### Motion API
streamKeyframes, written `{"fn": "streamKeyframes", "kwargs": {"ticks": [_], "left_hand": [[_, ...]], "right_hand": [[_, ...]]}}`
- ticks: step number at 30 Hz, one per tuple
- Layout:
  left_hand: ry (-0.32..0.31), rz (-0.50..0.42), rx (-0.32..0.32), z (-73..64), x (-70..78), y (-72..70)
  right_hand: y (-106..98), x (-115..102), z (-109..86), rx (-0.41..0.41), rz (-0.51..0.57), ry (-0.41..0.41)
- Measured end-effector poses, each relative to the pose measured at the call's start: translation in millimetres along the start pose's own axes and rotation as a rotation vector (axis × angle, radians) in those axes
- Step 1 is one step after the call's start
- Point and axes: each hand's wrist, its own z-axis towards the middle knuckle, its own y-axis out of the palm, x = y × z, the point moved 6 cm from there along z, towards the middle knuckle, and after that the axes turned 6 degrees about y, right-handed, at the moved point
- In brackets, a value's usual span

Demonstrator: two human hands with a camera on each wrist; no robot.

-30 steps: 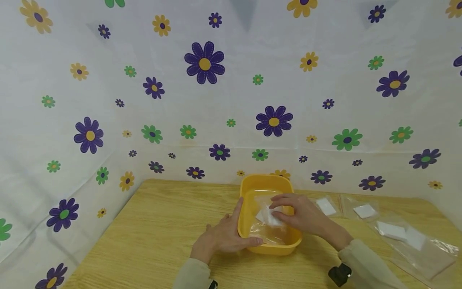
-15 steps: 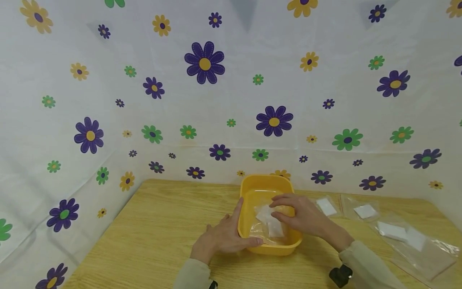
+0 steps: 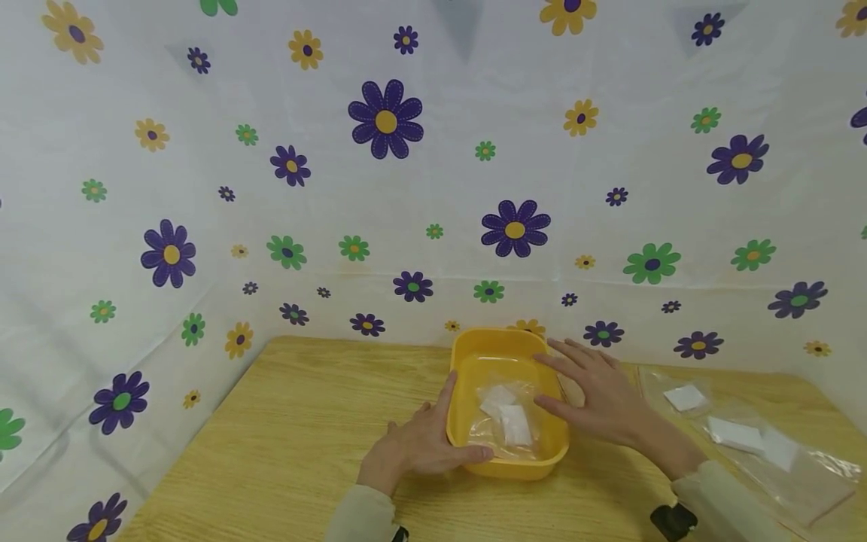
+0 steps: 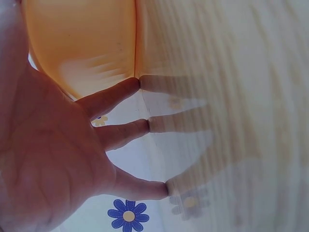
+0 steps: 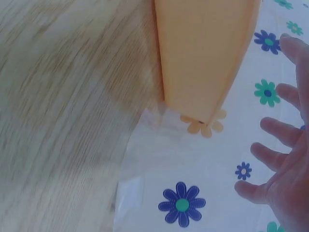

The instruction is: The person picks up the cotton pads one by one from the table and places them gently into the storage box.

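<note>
A yellow plastic basin (image 3: 501,342) stands on the wooden table, holding clear plastic bags with white packets (image 3: 515,425) inside. Spread around its near left corner is my left hand (image 3: 423,440), thumb along the near rim and index finger against the left side. In the left wrist view, the other fingers (image 4: 123,133) of that hand are straight, tips down on the tabletop. My right hand (image 3: 603,395) hovers over the basin's right rim, fingers apart, with nothing in its grasp. The right wrist view shows this hand (image 5: 285,164) beside the basin's outer wall (image 5: 205,53).
To the right on the table (image 3: 325,421) lie more clear bags with white contents, a small one (image 3: 685,397) and a larger one (image 3: 738,435). Another small bag is hidden behind my right hand. A flower-patterned sheet (image 3: 440,181) hangs behind and at the left.
My right hand has let go of the white packet, which now lies lower in the basin, beside another. It has moved right and its fingers have spread. The left hand has stayed put.
</note>
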Motion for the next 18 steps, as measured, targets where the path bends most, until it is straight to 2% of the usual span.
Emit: {"fn": "streamKeyframes", "kwargs": {"ticks": [7, 15, 18], "left_hand": [[-0.001, 0.008, 0.006, 0.3, 0.5, 0.6], [-0.002, 0.007, 0.011, 0.2, 0.4, 1.2], [-0.001, 0.010, 0.011, -0.2, 0.6, 0.8]], "right_hand": [[-8.8, 17.6, -7.8, -0.003, -0.134, 0.045], [-12.4, 37.6, -18.1, 0.014, -0.139, 0.100], [-11.7, 45.3, -20.9, 0.019, -0.110, 0.128]]}}
